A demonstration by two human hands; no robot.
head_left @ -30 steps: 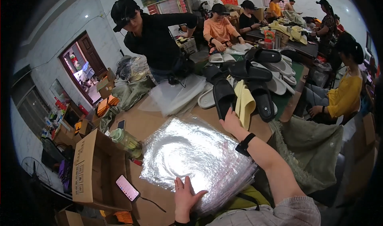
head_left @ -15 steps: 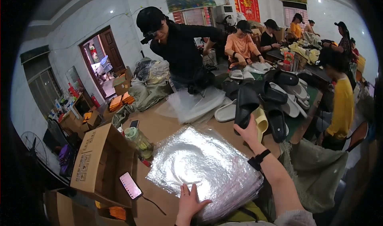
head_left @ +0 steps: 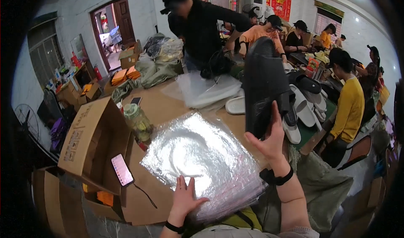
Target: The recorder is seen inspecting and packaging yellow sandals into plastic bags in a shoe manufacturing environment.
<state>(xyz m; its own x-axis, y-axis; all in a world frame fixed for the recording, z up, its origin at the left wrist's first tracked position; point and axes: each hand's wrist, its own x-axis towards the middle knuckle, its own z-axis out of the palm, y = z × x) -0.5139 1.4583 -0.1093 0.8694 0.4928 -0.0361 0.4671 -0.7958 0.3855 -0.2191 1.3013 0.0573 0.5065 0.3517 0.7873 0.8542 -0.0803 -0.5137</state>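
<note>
A black slide sandal [head_left: 260, 99] is raised above the table in my right hand [head_left: 271, 139], toe end up, with thumb and fingers gripping its heel end. My left hand [head_left: 184, 199] lies on the near edge of a stack of shiny clear plastic bags [head_left: 198, 154], fingers spread and holding nothing. Beyond the raised sandal, a pile of more slides in black and light grey covers the right part of the table. One light grey slide [head_left: 235, 106] lies at the pile's left edge, close to the bags.
An open cardboard box [head_left: 84, 133] stands at the left, beside a lit phone [head_left: 122, 169] with a strap. A green-lidded jar [head_left: 138, 121] is behind them. Loose clear plastic [head_left: 206, 90] lies across the table, before a person in black [head_left: 206, 27]. Several people work farther right.
My right hand has lifted the black slide up off the pile, nearer to me. The left hand stays on the bags. The view has shifted, and the person in yellow has turned.
</note>
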